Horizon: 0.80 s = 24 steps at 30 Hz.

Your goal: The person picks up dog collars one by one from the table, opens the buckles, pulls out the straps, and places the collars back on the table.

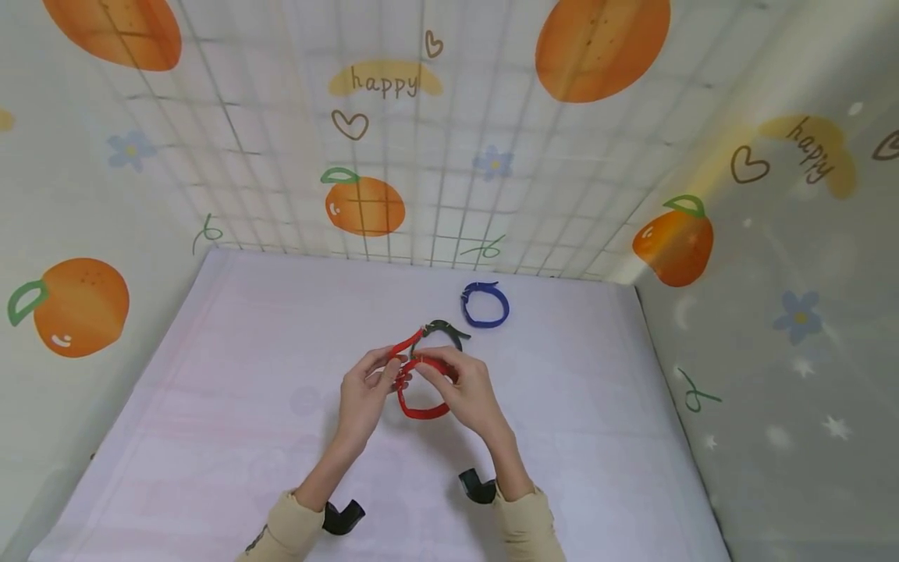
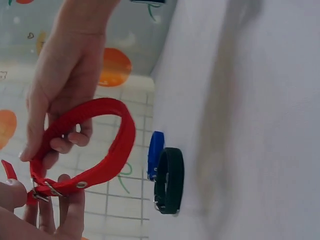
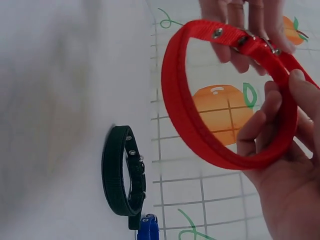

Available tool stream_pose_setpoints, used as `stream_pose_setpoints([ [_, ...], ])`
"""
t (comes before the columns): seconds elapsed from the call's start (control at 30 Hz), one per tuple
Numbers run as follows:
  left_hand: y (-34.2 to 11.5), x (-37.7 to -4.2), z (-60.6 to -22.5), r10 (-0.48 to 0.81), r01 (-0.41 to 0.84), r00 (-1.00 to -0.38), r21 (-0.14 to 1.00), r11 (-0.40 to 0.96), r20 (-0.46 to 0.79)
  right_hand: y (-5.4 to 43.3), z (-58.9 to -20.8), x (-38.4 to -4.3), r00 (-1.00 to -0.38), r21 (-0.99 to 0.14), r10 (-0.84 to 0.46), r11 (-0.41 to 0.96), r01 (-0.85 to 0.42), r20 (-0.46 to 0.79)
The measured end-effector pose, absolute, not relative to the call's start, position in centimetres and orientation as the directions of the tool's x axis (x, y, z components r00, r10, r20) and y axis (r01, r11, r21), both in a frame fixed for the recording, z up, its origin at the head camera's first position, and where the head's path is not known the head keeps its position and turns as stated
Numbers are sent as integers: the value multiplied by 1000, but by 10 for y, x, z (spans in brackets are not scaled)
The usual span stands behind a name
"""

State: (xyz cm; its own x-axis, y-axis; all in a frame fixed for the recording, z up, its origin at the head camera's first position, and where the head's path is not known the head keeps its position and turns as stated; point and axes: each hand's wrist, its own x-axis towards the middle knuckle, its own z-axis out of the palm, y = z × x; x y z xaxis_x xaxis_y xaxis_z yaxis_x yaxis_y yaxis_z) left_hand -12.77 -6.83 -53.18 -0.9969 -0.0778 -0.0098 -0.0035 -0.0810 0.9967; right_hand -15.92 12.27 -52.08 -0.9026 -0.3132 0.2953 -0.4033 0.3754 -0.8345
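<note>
Above the table (image 1: pixel 211 390), the right hand (image 1: pixel 469 386) pinches the band of the red collar (image 1: pixel 423 414) from about two o'clock, and the left hand (image 1: pixel 364 394) grips it near ten, the loop between them. Working the strap at the buckle (image 2: pixel 41 195) probably goes best with the left fingers steadying the metal and the right holding the band untwisted. Nearly round from the head, the loop shows no clear long axis; its free end (image 1: pixel 407 343) points toward two o'clock.
</note>
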Motion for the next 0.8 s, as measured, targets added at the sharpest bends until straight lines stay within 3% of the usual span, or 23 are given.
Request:
stream_pose_setpoints([
  [0.47,-65,-120,-544,-51,12,-999,995,-103,6,119,-522,-150,-932,-910,-236,249,-333,276],
  [0.8,-68,-121,-540,-82,30,-996,994,-105,21,114,-520,-148,-935,-904,-260,288,-315,243],
])
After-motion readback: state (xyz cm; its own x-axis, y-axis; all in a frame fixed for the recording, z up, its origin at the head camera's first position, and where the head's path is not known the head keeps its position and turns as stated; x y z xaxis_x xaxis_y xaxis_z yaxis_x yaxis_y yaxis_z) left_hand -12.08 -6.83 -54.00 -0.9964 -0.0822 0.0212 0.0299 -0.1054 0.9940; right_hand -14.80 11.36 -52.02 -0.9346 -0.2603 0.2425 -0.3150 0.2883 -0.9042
